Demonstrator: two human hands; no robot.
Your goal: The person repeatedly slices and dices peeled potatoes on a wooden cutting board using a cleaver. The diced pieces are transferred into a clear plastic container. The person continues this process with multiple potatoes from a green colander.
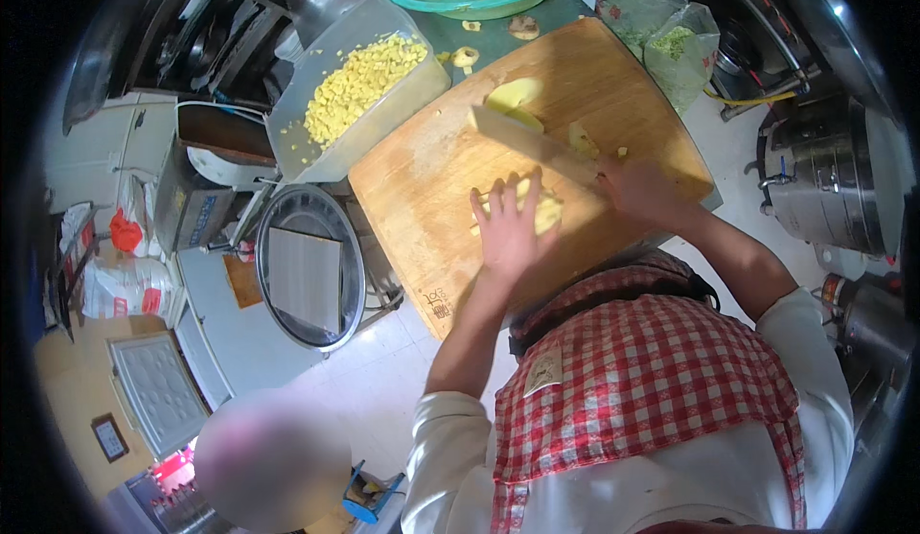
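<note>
My left hand [509,235] lies with spread fingers on a pile of cut potato sticks [548,212] near the front edge of a wooden cutting board [424,167]. In my right hand [632,187] is the handle end of a broad-bladed kitchen knife [539,147], its blade pointing to the upper left over the board. Just past the blade lie peeled potato slices [516,94]. A thin piece of potato [582,140] and a small bit rest close to the knife. Diced potato [366,81] partly fills a translucent plastic bin [425,92] at the board's left corner.
Behind the board stands a green basin [474,8] of whole potatoes, with scraps [523,28] before it. Plastic bags with chopped greens [674,41] are at the back right. A round metal tray [359,282] is lower left; a large steel pot [819,167] stands right.
</note>
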